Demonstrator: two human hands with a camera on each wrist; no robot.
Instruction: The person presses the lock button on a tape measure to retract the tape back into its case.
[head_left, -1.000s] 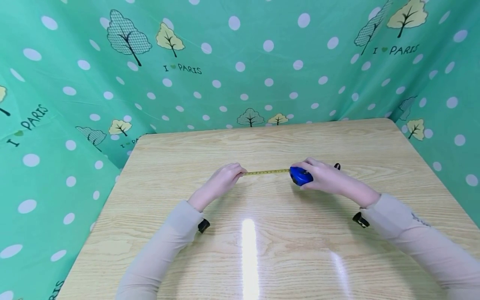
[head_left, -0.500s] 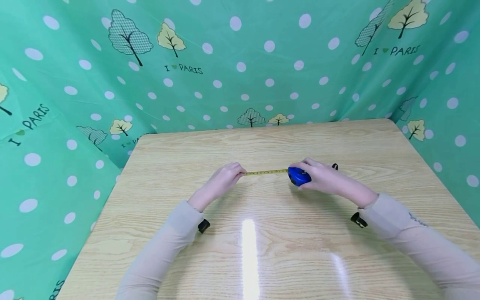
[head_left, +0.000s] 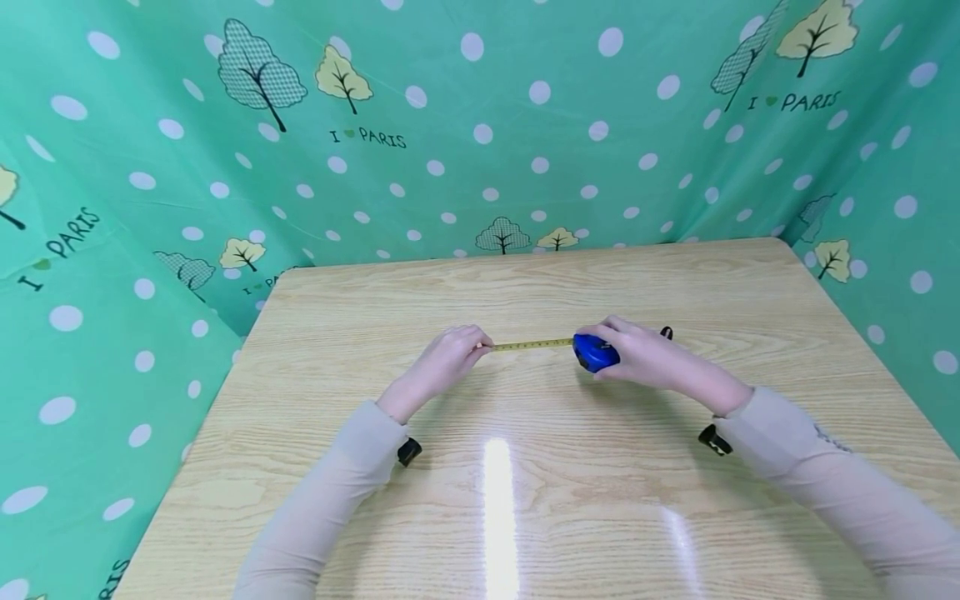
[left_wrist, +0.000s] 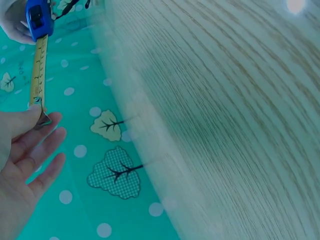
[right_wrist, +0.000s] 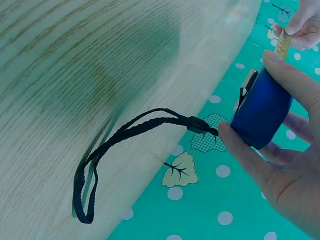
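A blue tape measure (head_left: 596, 353) is gripped around its case by my right hand (head_left: 637, 354), above the table. Its yellow blade (head_left: 532, 344) runs out to the left, stretched nearly straight between the hands. My left hand (head_left: 450, 357) pinches the blade's end between thumb and forefinger. The left wrist view shows the metal end hook (left_wrist: 45, 120) poking out past the thumb, the other fingers spread below. In the right wrist view the black wrist strap (right_wrist: 130, 131) hangs in a loop from the case (right_wrist: 265, 107), and a metal clip (right_wrist: 245, 90) shows on its side.
The wood-grain table (head_left: 420, 517) spreads beneath both hands, with a bright light reflection near the front. A green dotted curtain (head_left: 480, 100) with tree prints encloses the back and sides. Each sleeved wrist carries a small black camera (head_left: 408, 452).
My right hand has drifted slightly left with the tape measure, and the stretch of blade showing between the hands has become a little shorter. The left hand has stayed nearly still.
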